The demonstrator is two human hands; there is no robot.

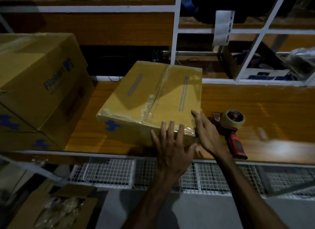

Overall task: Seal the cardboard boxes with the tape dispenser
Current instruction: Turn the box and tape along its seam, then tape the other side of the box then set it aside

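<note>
the wooden counter carries everything in play. at its left end stands a stack of large printed boxes, well apart from the work. in the middle lies the cardboard box, flaps closed, with clear tape along the centre seam and across the near edge. just beside its right side lies the tape dispenser, red handle toward the onlooker, roll facing up; nobody holds it.

the left hand lies against the near right corner of the box, fingers straight and spread, grip slack, curled round nothing. the right hand reaches in beside it, between box and dispenser, fingers extended over the box's right edge, likewise gripping nothing.

judged step: pressing down the tape end at the corner, or squaring up the box for handling. to do it well:
- run flat fingers along the tape from seam to edge so no bubble is left.
- fold the overhang onto the front face and rub it flat.
- keep the dispenser within reach and its blade clear of the wrist.
</note>
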